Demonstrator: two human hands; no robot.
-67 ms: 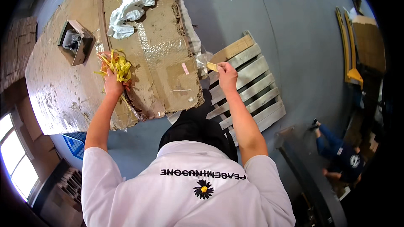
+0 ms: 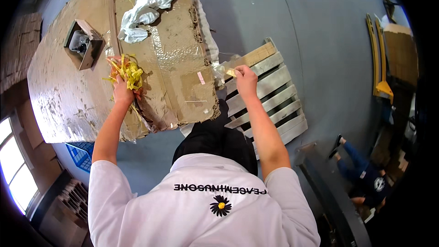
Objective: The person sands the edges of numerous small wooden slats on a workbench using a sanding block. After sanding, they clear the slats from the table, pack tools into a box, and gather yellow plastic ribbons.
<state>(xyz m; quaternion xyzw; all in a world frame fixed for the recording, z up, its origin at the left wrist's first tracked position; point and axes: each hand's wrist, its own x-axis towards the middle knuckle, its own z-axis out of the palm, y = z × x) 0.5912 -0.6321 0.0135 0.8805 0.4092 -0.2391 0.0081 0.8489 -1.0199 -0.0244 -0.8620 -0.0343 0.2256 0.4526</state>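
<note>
My left hand (image 2: 122, 92) rests on the worn cardboard surface (image 2: 183, 59), closed around a tangled bunch of yellow and orange-red plastic ties (image 2: 130, 74). To the right, past the cardboard's ragged edge, my right hand (image 2: 247, 82) pinches a short, flat yellow strip (image 2: 231, 72). A piece of crinkled clear film (image 2: 220, 72) lies right by the strip's tip; whether they are joined I cannot tell. Left of the ties stands an open-topped cardboard box (image 2: 83, 45) with dark and clear items inside.
A crumpled whitish plastic sheet (image 2: 153, 0) lies on the cardboard's far part. A slatted wooden pallet (image 2: 281, 82) is on the floor at right. Further right are a yellow pallet jack (image 2: 383, 89) and another person (image 2: 366, 174). A blue crate (image 2: 81, 155) sits lower left.
The strip in my right hand has tilted slightly, and the film shows more beside it. My left hand keeps its grip. The other person's legs have shifted slightly.
</note>
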